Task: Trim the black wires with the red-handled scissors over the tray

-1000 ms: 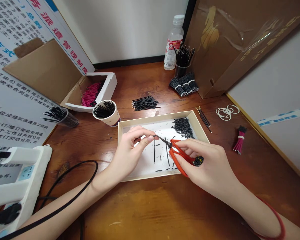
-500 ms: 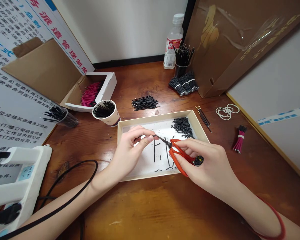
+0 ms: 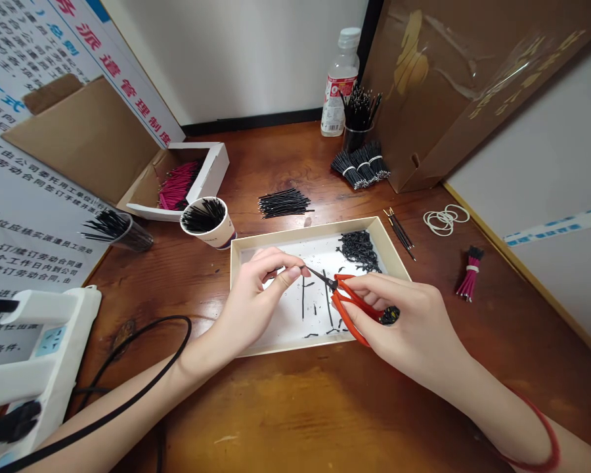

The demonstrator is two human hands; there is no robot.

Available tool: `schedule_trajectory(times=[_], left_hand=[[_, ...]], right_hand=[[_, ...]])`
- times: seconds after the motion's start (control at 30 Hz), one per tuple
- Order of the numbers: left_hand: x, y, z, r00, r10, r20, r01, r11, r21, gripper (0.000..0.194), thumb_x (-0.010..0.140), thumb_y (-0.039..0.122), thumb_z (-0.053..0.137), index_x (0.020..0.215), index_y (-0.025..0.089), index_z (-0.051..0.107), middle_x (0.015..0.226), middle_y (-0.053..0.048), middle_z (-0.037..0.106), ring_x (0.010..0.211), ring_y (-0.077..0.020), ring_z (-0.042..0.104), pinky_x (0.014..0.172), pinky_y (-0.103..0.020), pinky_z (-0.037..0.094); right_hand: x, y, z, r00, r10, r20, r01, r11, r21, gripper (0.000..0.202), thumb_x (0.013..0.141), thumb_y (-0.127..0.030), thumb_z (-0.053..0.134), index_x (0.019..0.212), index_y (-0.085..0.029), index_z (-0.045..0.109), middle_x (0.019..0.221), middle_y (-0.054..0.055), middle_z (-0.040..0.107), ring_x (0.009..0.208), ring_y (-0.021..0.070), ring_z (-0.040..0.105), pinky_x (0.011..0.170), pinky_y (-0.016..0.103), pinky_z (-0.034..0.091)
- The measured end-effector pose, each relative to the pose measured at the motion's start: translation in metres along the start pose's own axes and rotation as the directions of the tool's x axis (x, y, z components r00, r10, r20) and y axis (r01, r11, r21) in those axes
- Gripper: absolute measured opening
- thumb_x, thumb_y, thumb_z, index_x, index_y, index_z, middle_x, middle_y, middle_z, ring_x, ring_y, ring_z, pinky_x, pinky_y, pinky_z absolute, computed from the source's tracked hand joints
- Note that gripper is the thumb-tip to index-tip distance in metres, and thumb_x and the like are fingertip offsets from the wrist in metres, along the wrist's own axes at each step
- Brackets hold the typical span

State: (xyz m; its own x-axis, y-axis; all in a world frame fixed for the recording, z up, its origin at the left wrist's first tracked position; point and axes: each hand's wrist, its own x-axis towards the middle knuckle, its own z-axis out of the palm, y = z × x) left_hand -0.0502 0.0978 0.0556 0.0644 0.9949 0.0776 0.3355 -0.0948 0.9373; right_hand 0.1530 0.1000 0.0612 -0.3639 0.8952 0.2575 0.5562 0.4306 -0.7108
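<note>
Above the shallow cream box [image 3: 235, 263], my left hand [image 3: 256, 295] is closed in a pinch on a thin black wire [image 3: 274, 271], mostly hidden by the fingers. My right hand [image 3: 404, 315] is wrapped round red-handled needle-nose pliers [image 3: 347, 301]. The slim jaws of the pliers meet the wire's end at my left fingertips. Below, the white floor of the box carries loose black wires [image 3: 328, 301] and small scraps. A heap of short black pieces [image 3: 358, 249] fills its far right corner.
Behind the box lie black wires [image 3: 284, 203]. A paper cup [image 3: 209, 223] of wires and an open carton [image 3: 211, 171] stand left. Wire bundles [image 3: 359, 165], a bottle [image 3: 341, 82], rubber bands [image 3: 446, 220] and a pink bundle [image 3: 469, 274] are right. A cable [image 3: 142, 407] crosses my left forearm.
Almost nothing differs. The whole view has shifted very slightly, while both hands and the pliers keep the same pose over the box.
</note>
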Motion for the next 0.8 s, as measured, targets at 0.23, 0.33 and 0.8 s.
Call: schedule_trajectory(times=[0.23, 0.33, 0.8], left_hand=[[0.0005, 0.0006, 0.0002, 1.000, 0.018, -0.003, -0.018, 1.000, 0.022, 0.018, 0.091, 0.021, 0.058, 0.081, 0.019, 0.073, 0.083, -0.003, 0.069, 0.081, -0.0177, 0.055, 0.075, -0.029, 0.040], [0.0002, 0.0010, 0.0005, 1.000, 0.014, -0.007, -0.014, 1.000, 0.026, 0.018, 0.091, 0.021, 0.058, 0.080, 0.019, 0.073, 0.083, -0.004, 0.069, 0.080, -0.0182, 0.056, 0.075, -0.030, 0.041], [0.0002, 0.0006, -0.0006, 1.000, 0.004, 0.011, -0.004, 1.000, -0.018, 0.019, 0.091, 0.023, 0.058, 0.078, 0.019, 0.071, 0.083, -0.003, 0.068, 0.080, -0.0178, 0.055, 0.076, -0.030, 0.040]], right_hand=[[-0.0006, -0.0004, 0.0006, 1.000, 0.006, -0.004, -0.006, 1.000, -0.004, 0.005, 0.082, -0.017, 0.063, 0.081, -0.019, 0.067, 0.062, -0.002, 0.064, 0.051, 0.0099, 0.052, 0.046, 0.023, 0.045], [-0.0008, -0.0003, 0.0000, 1.000, 0.007, -0.006, -0.007, 1.000, -0.007, 0.004, 0.082, -0.017, 0.064, 0.081, -0.019, 0.068, 0.063, -0.001, 0.065, 0.052, 0.0102, 0.053, 0.047, 0.023, 0.045], [-0.0014, 0.0002, 0.0007, 1.000, -0.009, -0.017, 0.009, 1.000, 0.002, 0.008, 0.081, -0.013, 0.063, 0.083, -0.019, 0.069, 0.063, -0.002, 0.066, 0.051, 0.0091, 0.054, 0.047, 0.021, 0.047]])
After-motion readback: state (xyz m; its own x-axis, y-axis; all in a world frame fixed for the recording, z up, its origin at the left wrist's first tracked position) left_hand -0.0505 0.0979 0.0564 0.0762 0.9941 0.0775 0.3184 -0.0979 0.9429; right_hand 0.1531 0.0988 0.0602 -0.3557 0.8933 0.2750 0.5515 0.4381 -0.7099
